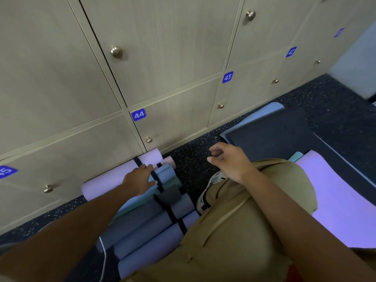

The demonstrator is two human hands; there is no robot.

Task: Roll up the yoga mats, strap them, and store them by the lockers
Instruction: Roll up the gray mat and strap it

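Several rolled yoga mats lie side by side on the floor against the lockers [166, 58], each bound by a black strap [172, 213]. The lilac roll [105, 184] is nearest the locker doors, with a pale blue roll [164, 171] beside it, then grey rolls [142, 216]. My left hand [140, 178] rests on the blue roll next to its strap, fingers fairly straight. My right hand [230, 161] hovers above the floor with loosely curled fingers, holding nothing. Unrolled mats lie flat at the right: a dark one [270, 131] over a light blue one [262, 112], and a lilac one [341, 208].
Dark speckled flooring [191, 159] runs along the locker base. Lockers numbered 43, 44 and 45 have small round knobs. My bent knee in tan trousers [244, 220] and a shoe [209, 192] fill the lower middle. A thin white cable [104, 261] hangs near the rolls.
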